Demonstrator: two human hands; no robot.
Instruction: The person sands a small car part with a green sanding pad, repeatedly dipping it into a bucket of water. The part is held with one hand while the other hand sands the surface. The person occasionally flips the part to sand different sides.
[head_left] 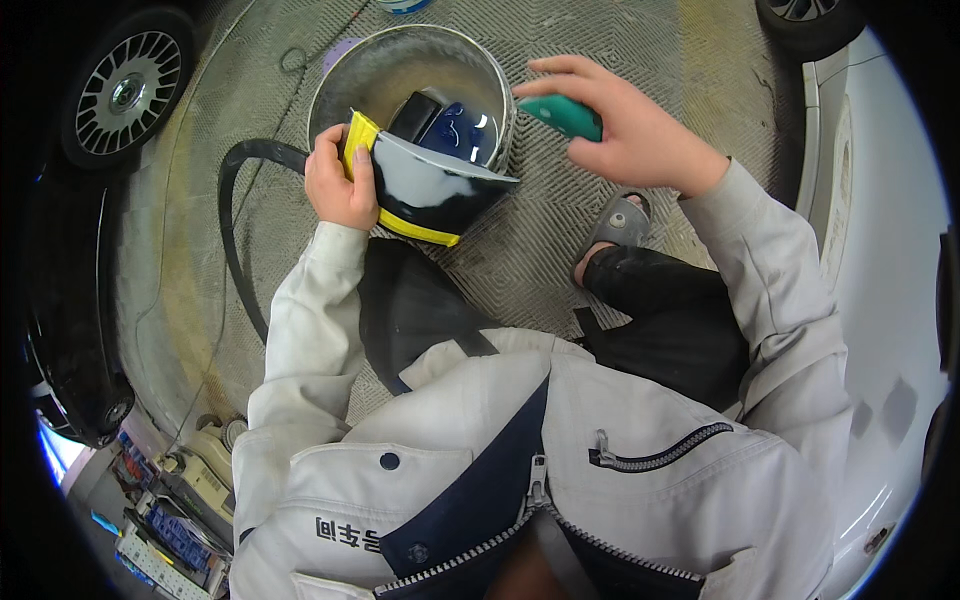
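My left hand [335, 190] grips the taped end of a curved, glossy black panel [425, 203], with the thumb on the near face. Yellow tape runs along two of its edges, and a pale grey patch covers its upper part. The panel is tilted at the near rim of a round bucket [330, 72], hiding part of it. Inside the bucket lie a black block-shaped thing [414, 115] and something shiny and dark blue [450, 128]. To the right of the bucket, my right hand [640, 125] holds a green hand sanding block [562, 115], apart from the panel.
A black hose [228, 200] curves along the floor left of the bucket. My sandalled foot [618, 225] rests on the ribbed floor. A dark car [70, 240] stands at left and a white car [890, 300] at right. Equipment and boxes [185, 500] sit at lower left.
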